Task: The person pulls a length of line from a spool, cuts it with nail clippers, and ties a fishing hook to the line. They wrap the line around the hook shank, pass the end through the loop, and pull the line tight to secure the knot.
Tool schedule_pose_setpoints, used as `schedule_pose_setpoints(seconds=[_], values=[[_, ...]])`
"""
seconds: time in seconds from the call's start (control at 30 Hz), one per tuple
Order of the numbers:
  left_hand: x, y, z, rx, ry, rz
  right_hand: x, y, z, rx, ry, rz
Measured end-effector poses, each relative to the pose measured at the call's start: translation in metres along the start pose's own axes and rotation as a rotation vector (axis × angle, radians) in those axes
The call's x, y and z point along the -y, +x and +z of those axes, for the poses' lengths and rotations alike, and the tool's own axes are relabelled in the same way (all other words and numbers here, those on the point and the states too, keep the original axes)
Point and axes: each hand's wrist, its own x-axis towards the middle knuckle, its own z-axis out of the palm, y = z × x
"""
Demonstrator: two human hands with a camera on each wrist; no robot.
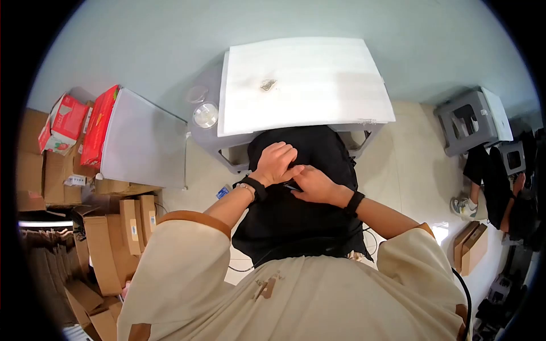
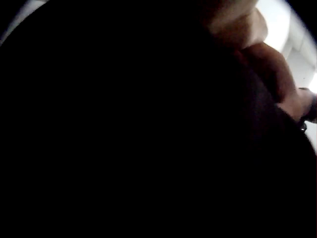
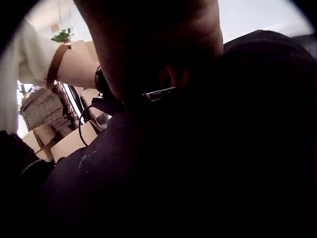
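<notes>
In the head view my left hand (image 1: 277, 162) is over the lap with its fingers bent and its thumb reaching toward the right hand. Beside it, my right hand (image 1: 314, 184) points left, and the two hands meet at the fingertips. A slim dark object (image 1: 292, 186) shows between the right thumb and fingers; its shiny edge also appears under the hand in the right wrist view. Most of it is hidden, and I cannot tell its kind. Black cloth (image 1: 296, 221) lies beneath both hands and fills most of the dark left wrist view.
Ahead stands a grey table with a white board (image 1: 307, 85) bearing a small brownish item (image 1: 268, 84). A clear round container (image 1: 205, 115) sits at its left corner. Cardboard boxes (image 1: 105, 250) crowd the left; at right are a grey stool (image 1: 469, 122) and another person's shoe (image 1: 464, 207).
</notes>
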Motion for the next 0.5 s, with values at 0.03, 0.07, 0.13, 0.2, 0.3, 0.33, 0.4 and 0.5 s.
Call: schedule_pose_setpoints(seconds=[0.03, 0.07, 0.13, 0.2, 0.3, 0.33, 0.4, 0.5], values=[[0.0, 0.0, 0.0, -0.009, 0.005, 0.004, 0.0, -0.001, 0.0, -0.016, -0.011, -0.011], [-0.001, -0.002, -0.001, 0.037, 0.017, -0.008, 0.0, -0.002, -0.002, -0.03, -0.022, -0.022], [-0.001, -0.002, -0.002, 0.012, 0.077, -0.013, 0.001, -0.004, -0.006, -0.088, -0.122, -0.119], [-0.001, -0.003, -0.003, 0.013, 0.125, -0.061, -0.004, -0.008, -0.01, -0.12, -0.256, -0.253], [-0.003, -0.003, -0.005, 0.012, 0.189, -0.087, -0.011, -0.013, -0.024, -0.103, -0.321, -0.246], [-0.003, -0.003, -0.004, 0.021, 0.204, -0.085, -0.017, -0.014, -0.024, -0.118, -0.338, -0.257], [-0.005, -0.002, -0.005, 0.054, 0.225, -0.081, -0.022, -0.012, -0.033, -0.078, -0.403, -0.276], [-0.007, 0.002, -0.005, 0.08, 0.269, -0.037, -0.031, -0.002, -0.048, -0.032, -0.471, -0.293]])
